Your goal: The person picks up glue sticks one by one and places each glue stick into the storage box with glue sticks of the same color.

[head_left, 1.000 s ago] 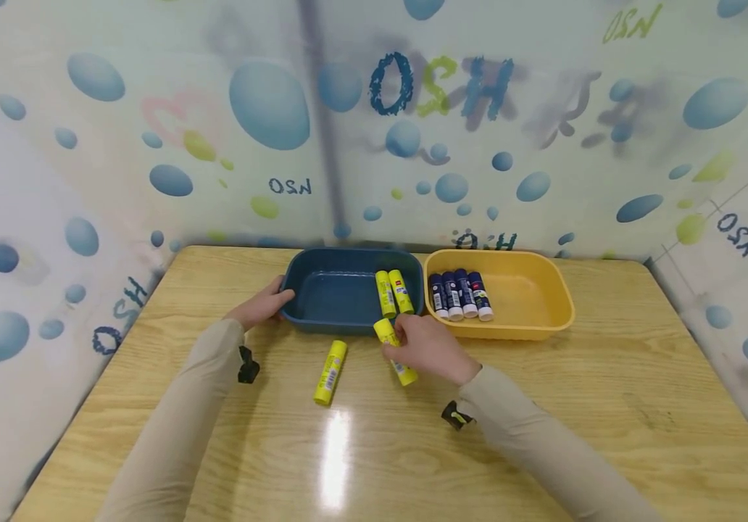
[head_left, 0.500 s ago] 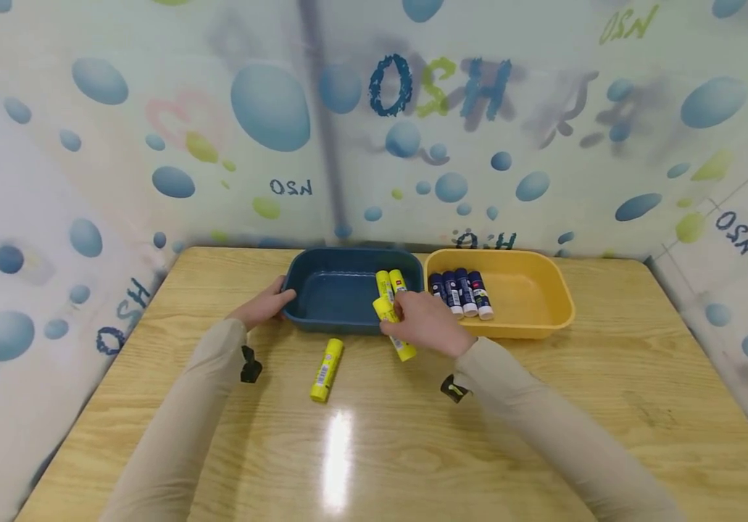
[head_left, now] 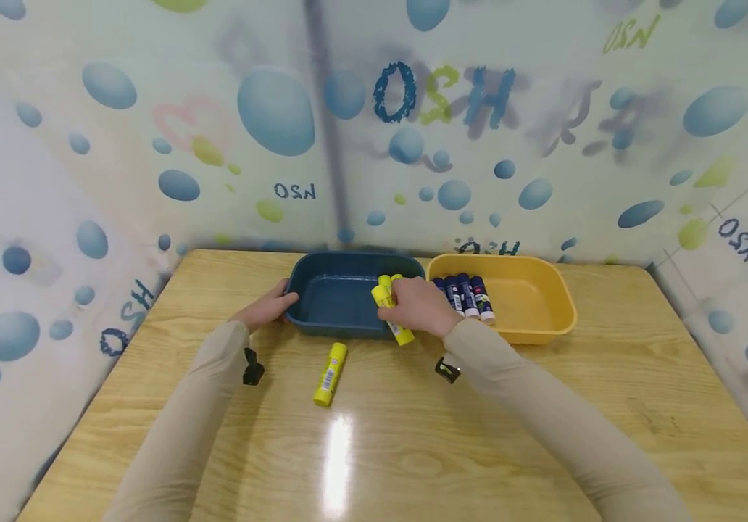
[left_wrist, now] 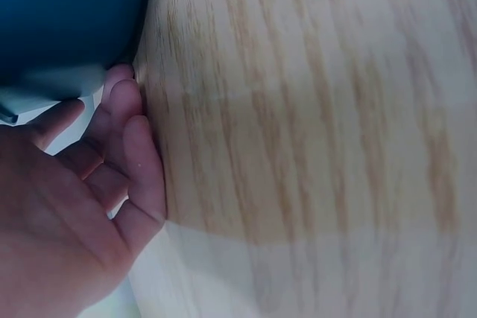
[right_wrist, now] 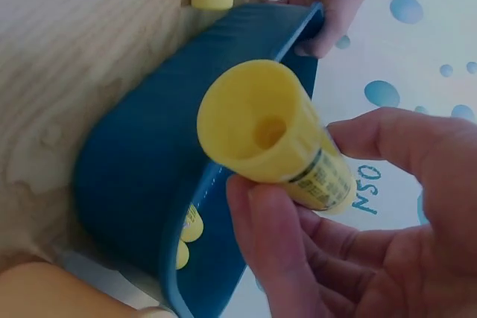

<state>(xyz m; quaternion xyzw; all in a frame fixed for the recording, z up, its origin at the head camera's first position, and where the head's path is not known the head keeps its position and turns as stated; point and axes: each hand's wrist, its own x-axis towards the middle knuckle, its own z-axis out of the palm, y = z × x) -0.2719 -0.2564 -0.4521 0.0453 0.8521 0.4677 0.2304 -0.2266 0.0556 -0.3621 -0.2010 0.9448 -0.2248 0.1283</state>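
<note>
My right hand (head_left: 422,306) pinches a yellow glue stick (right_wrist: 322,184) between thumb and fingers, over the near rim of the blue bin (head_left: 341,331). In the right wrist view the glue stick's hollow base faces the camera. Two more yellow glue sticks (right_wrist: 192,225) lie inside the bin at its right end, partly hidden by the hand in the head view. My left hand (head_left: 266,306) grips the bin's left end, thumb over the rim and fingers low against the outer wall. On the table in front of the bin lies another yellow glue stick (head_left: 330,375).
Close against the blue bin's right side stands an orange-yellow bin (head_left: 537,336). Several navy glue sticks with white caps (head_left: 467,296) lie side by side in its left part. A patterned wall (head_left: 374,167) rises behind the wooden table (head_left: 478,449).
My right hand has lifted the yellow glue stick from the table in front of the blue bin, forward and up to over its near rim. The left hand keeps its hold on the bin.
</note>
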